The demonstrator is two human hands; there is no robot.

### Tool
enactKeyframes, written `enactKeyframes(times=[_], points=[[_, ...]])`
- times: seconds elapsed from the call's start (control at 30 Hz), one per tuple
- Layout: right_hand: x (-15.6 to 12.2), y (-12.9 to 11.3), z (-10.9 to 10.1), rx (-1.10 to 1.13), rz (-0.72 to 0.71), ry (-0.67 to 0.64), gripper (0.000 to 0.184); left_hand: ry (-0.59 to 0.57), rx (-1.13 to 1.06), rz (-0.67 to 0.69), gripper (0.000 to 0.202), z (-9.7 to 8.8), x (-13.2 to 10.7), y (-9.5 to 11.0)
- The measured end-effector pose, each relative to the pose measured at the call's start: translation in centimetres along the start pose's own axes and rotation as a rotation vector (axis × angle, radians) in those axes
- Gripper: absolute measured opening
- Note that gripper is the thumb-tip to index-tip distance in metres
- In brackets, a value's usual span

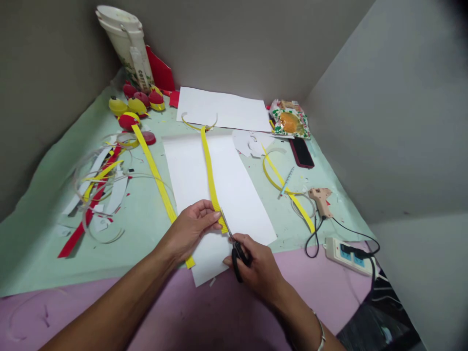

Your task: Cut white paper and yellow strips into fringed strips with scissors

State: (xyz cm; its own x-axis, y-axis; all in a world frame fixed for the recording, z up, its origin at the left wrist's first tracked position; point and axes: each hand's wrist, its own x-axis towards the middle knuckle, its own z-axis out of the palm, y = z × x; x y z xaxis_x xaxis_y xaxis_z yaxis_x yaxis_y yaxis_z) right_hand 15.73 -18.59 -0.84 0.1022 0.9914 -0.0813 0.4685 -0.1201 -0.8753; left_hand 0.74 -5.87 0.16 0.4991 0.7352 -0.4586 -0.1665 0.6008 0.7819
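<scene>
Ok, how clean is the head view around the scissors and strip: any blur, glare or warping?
Head view: soft, even light, no glare; the scissors and yellow strip are slightly soft but readable; the right hand throws only a faint shadow on the white sheet; wide-angle warping bends the walls, and the top right corner darkens.

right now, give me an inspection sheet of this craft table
surface: green mat over pink sheet
job's things: yellow strip lying on white paper; scissors at its near end
clutter: red and yellow offcuts, cup, snack packet, phone
hands: left hand pinches strip; right hand holds scissors
cables: glue gun cord runs to power strip
surroundings: grey walls
</scene>
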Motion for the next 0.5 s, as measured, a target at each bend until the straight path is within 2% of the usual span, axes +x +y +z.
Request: enactKeyframes(times=[0.17,0.37,0.5], points=[[-0.03,0.15,0.09,-0.003,0.026,0.001,0.029,-0.003,-0.029,-0.009,0.027,0.07,-0.09,0.10],[0.06,-0.37,0.14,0.174,0.175,-0.019,0.029,-0.015,-0.057,-0.014,0.025,-0.04,-0.17,0.15],[0.10,-0.59,0.03,0.169,0.150,-0.036,0.032,-0.028,-0.061,-0.029,0.026,-0.18,-0.21,0.11]])
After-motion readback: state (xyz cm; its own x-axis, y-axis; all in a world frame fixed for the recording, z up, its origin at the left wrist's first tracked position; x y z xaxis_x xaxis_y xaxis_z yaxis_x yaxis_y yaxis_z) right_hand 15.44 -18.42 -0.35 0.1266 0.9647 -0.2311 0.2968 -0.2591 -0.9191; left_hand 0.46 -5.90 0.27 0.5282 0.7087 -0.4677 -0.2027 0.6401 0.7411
